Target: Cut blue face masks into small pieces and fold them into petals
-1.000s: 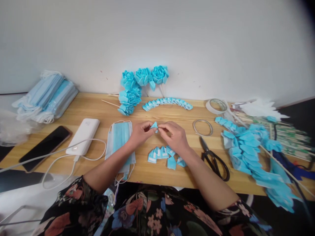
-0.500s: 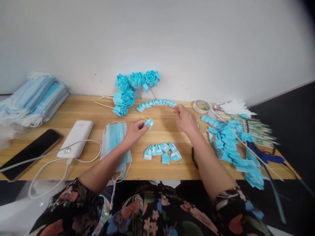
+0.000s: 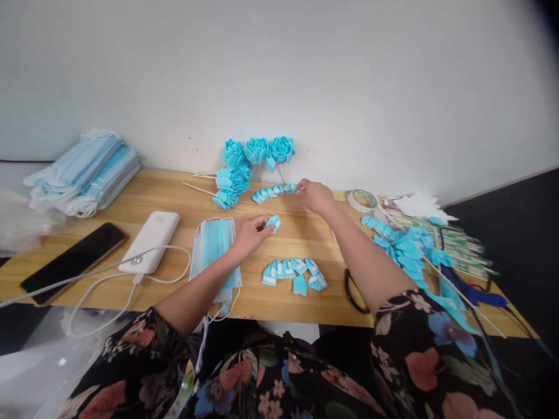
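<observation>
My left hand (image 3: 252,237) is closed in a pinch on a folded blue petal (image 3: 273,223) with a white strip on it. Farther back, my right hand (image 3: 318,196) has its fingertips pinched at the right end of a curved row of folded blue petals (image 3: 276,191); the hand covers that end of the row. Nearer my body lies a second group of folded petals (image 3: 286,269), also marked with white strips.
Blue fabric roses (image 3: 257,151) on sticks rest by the wall. Left are a face mask (image 3: 217,247), a power bank (image 3: 152,238), a phone (image 3: 74,262) and stacked masks (image 3: 87,169). Right are a tape roll (image 3: 362,201), a black loop handle (image 3: 354,297) and blue petal strips (image 3: 404,250).
My right hand has reached farther back and left, onto the end of the petal row. The left hand keeps its petal, turned slightly. The whole view has shifted a little.
</observation>
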A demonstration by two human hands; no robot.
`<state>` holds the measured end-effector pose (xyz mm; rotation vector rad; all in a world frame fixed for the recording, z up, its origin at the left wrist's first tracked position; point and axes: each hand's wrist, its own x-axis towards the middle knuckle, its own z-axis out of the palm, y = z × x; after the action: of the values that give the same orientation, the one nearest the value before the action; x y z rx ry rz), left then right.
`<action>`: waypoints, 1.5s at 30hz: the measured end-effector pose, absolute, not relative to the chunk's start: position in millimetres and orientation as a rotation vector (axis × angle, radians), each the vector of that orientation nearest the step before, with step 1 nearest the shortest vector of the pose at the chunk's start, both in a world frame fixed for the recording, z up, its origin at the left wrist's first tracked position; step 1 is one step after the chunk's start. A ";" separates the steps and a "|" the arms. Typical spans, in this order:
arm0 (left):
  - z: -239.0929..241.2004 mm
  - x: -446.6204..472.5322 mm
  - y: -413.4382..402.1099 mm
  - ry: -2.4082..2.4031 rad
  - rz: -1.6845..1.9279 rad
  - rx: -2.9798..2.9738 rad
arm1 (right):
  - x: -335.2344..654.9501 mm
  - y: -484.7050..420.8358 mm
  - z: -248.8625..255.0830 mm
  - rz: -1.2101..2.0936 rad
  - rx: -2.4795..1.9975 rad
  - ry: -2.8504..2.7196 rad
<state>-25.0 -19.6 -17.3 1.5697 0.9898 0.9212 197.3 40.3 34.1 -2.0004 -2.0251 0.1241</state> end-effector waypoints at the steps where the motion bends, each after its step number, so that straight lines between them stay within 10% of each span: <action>1: -16.8 -24.8 -19.8 0.989 0.918 1.558 | 185.7 44.5 36.3 0.167 -1.945 -2.068; 18: -10.7 -26.5 -23.8 0.922 0.913 1.347 | 153.2 -43.9 18.0 1.159 -1.284 -1.526; 45: -8.5 -28.4 -21.3 0.932 0.716 1.574 | 147.8 -39.8 -3.7 0.975 -1.234 -1.564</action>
<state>-28.4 -21.3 -8.5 1.5738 0.9320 0.7156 147.8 -39.8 -3.7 -1.2335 -1.5637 0.9750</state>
